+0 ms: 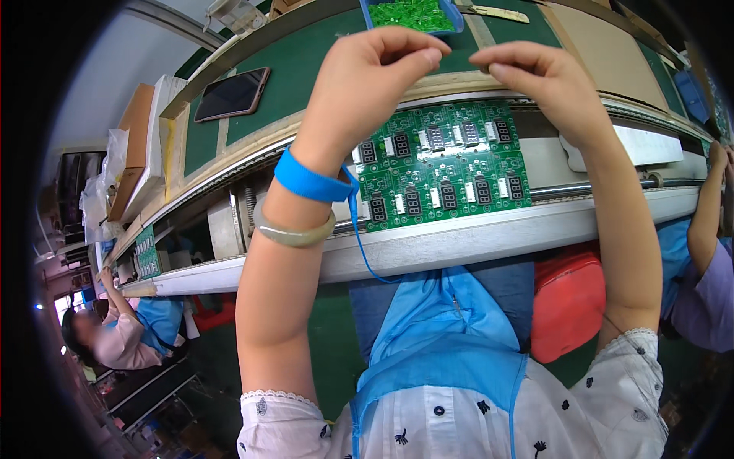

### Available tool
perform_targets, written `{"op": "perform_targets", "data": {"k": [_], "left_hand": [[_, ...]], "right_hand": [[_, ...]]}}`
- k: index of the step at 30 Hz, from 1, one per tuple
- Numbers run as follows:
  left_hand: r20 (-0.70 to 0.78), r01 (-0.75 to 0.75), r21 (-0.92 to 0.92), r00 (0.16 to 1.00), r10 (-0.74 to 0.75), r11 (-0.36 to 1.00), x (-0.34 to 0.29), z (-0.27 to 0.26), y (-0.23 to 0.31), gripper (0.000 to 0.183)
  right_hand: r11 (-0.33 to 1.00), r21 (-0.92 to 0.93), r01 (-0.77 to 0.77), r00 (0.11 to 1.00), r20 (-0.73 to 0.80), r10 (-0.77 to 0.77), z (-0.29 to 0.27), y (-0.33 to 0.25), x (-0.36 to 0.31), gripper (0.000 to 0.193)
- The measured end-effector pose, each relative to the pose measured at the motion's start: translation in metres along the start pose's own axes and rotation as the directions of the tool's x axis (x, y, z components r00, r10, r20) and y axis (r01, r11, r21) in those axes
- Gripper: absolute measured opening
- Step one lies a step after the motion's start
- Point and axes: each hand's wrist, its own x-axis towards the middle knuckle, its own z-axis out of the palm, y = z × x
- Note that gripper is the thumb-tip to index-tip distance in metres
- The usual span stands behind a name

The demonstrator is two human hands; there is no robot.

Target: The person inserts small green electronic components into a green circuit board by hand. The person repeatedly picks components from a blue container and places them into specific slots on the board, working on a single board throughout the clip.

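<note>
Both my hands are raised above the far side of a green circuit board panel, which lies across the conveyor rails. White connectors and dark digit displays stand on it in two rows. My left hand is closed, thumb and fingertips together; whatever they hold, if anything, is hidden. It wears a blue wrist strap with a cord, and a pale bangle sits lower on the forearm. My right hand pinches at the fingertips, where a tiny dark bit shows, too small to name. The two hands are apart.
Beyond my hands is a blue bin of small green parts. A phone lies at the far left. The conveyor's metal front rail runs before me. Co-workers sit left and right, and another board rests further left. A red stool stands nearby.
</note>
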Motion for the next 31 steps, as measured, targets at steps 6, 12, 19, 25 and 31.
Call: {"op": "perform_targets", "data": {"k": [6, 12, 19, 25, 31], "left_hand": [[0.122, 0.21, -0.068, 0.972, -0.201, 0.975, -0.02, 0.007, -0.001, 0.023], [0.107, 0.186, -0.145, 0.979, -0.172, 0.972, -0.028, 0.005, -0.003, 0.023], [0.107, 0.2, -0.119, 0.976, -0.187, 0.973, -0.028, 0.005, -0.005, 0.02], [0.098, 0.198, -0.063, 0.977, -0.191, 0.978, -0.029, 0.005, -0.006, 0.02], [0.117, 0.19, -0.041, 0.976, -0.184, 0.981, -0.029, 0.005, -0.009, 0.021]], "right_hand": [[0.991, 0.13, -0.021, 1.0, -0.019, 0.023, 0.002, 0.011, -0.017, 0.023], [0.995, 0.104, 0.007, 1.0, -0.027, -0.005, 0.003, 0.011, -0.02, 0.017], [0.998, -0.027, 0.055, 0.998, -0.031, -0.056, 0.005, 0.015, -0.021, 0.018], [0.99, -0.097, 0.099, 0.994, -0.044, -0.104, 0.009, 0.01, -0.023, 0.018], [0.973, -0.21, 0.098, 0.995, 0.008, -0.099, 0.007, 0.005, -0.026, 0.019]]}}
